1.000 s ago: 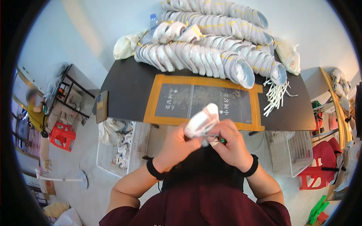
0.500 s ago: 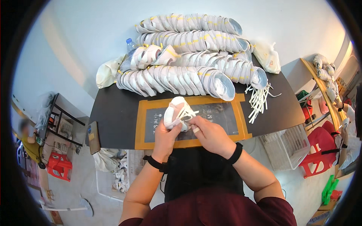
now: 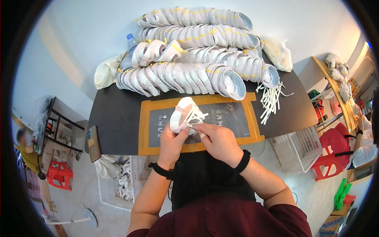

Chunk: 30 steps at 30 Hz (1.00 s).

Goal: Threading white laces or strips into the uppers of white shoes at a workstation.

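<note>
A white and pale pink shoe upper (image 3: 182, 113) is held over the near middle of the dark table. My left hand (image 3: 172, 143) grips its left and lower side, fingers wrapped around it. White lace (image 3: 196, 115) runs in loops across its opening. My right hand (image 3: 216, 138) is closed in a pinch at the lace end by the upper's lower right edge; the fingertips are partly hidden. Beneath both hands lies a dark sheet (image 3: 233, 118) bordered with brown tape (image 3: 144, 130).
Nested rolls of shoe uppers (image 3: 177, 79) line the table's back. A bundle of white laces (image 3: 270, 104) hangs at the right, and a phone (image 3: 93, 144) lies on the left edge. White crates (image 3: 297, 150) stand below. Other people sit at far left and right.
The view has shifted slightly, so the rolls sit a little higher and further left. Both hands keep hold of the upper; my right fingers have shifted slightly along its lower right edge.
</note>
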Each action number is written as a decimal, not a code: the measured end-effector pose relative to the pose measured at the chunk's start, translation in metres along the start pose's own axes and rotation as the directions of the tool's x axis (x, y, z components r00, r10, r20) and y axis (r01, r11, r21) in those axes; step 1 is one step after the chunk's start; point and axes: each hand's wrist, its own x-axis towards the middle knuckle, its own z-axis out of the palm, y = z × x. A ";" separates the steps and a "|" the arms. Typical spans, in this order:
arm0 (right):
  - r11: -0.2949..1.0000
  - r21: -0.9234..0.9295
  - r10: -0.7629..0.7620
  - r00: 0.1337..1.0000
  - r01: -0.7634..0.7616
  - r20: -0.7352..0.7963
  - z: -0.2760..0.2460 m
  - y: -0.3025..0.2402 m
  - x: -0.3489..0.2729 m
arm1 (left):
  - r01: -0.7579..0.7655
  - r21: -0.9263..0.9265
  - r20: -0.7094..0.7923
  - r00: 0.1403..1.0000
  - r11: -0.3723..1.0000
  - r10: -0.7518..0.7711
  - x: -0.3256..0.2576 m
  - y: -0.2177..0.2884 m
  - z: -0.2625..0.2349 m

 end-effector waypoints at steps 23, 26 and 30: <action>0.989 -0.081 -0.119 0.991 0.124 0.063 -0.009 0.005 0.007 | 0.046 0.000 0.044 0.998 0.999 -0.046 0.001 -0.004 -0.006; 0.982 -0.132 -0.127 0.990 0.135 0.064 -0.006 0.006 0.009 | 0.082 0.010 0.048 0.995 0.997 -0.083 0.002 -0.005 -0.009; 0.960 -0.240 -0.121 0.987 0.145 0.109 -0.005 0.001 0.013 | 0.088 0.033 0.071 0.993 0.996 -0.090 0.002 -0.003 -0.009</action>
